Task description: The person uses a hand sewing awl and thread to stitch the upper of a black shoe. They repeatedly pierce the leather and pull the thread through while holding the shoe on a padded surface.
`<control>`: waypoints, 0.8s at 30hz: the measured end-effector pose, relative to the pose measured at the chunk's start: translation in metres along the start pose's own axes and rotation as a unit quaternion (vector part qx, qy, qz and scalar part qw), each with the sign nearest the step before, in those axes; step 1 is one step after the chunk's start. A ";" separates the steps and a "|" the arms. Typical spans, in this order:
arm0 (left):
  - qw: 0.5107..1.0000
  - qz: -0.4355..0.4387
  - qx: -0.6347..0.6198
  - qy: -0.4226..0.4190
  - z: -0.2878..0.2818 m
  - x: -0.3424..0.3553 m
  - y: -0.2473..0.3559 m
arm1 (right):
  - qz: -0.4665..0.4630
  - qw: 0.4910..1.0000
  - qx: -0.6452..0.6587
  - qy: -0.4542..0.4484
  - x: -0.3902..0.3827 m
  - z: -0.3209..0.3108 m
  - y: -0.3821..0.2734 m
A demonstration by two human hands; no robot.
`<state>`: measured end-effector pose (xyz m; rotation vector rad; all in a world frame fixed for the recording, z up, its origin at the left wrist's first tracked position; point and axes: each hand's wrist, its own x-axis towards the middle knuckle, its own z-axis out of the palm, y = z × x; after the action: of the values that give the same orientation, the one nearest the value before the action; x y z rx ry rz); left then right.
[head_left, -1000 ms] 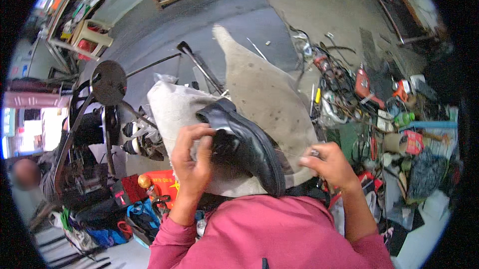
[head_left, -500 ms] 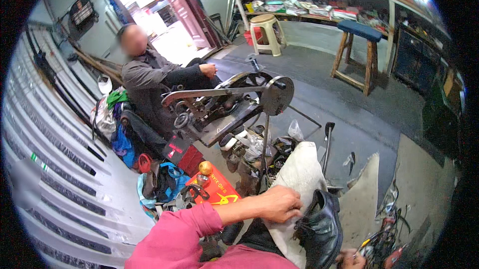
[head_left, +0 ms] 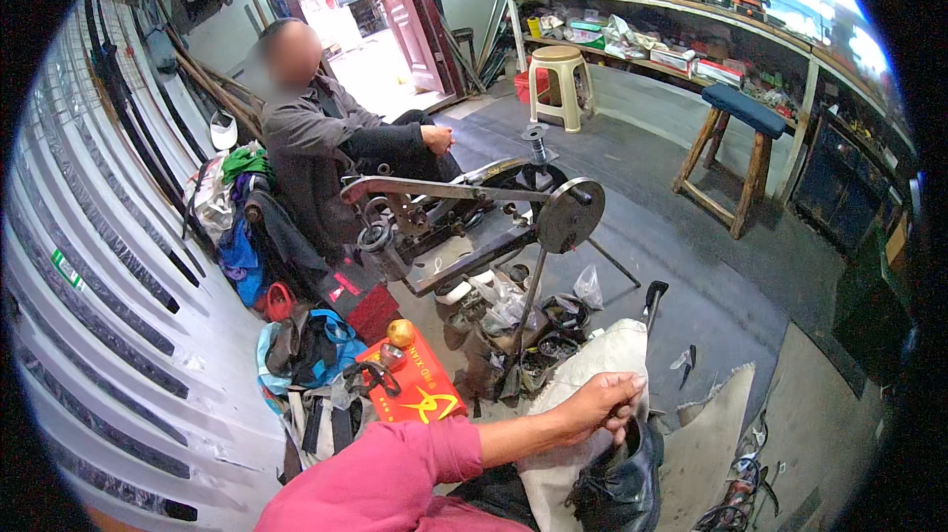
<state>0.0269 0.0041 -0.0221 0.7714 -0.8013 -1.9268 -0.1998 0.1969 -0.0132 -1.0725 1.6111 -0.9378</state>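
Observation:
My left hand [head_left: 604,404] is raised above the opening of a black lace-up leather shoe [head_left: 630,478]. Its thumb and fingertips are pinched together; whatever may be between them is too small to make out. The shoe rests on a whitish cloth [head_left: 585,362] draped over my lap, its laces toward my left. My left forearm, in a rolled pink sleeve, reaches across from the lower left. My right hand lies outside the picture.
A hand-cranked sewing machine [head_left: 474,211] stands ahead, with a seated person [head_left: 311,147] beyond it. An orange-red box [head_left: 420,374] lies to the left, near bags [head_left: 341,340]. Two stools [head_left: 561,73] stand before a cluttered workbench [head_left: 652,1]. Tools [head_left: 746,493] lie at right.
My left hand has lifted from the shoe and cloth, moving up and to the right with fingers pinched. My right hand, earlier at the lower edge, has left the picture. The view has shifted slightly.

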 end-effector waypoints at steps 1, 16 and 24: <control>1.000 -0.013 -0.007 0.018 -0.001 0.003 0.000 | -0.020 1.000 -0.020 0.009 0.000 0.000 0.001; 0.973 0.103 -0.016 0.206 -0.076 0.025 0.047 | -0.078 0.993 -0.073 0.047 -0.003 0.011 -0.003; 0.956 0.065 -0.041 0.283 -0.113 0.030 0.043 | -0.043 0.991 -0.107 0.064 0.005 0.019 -0.009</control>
<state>0.1226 -0.0652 -0.0619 1.1195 -0.4022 -1.4947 -0.1806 0.1872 -0.0112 -1.2579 1.8143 -0.9219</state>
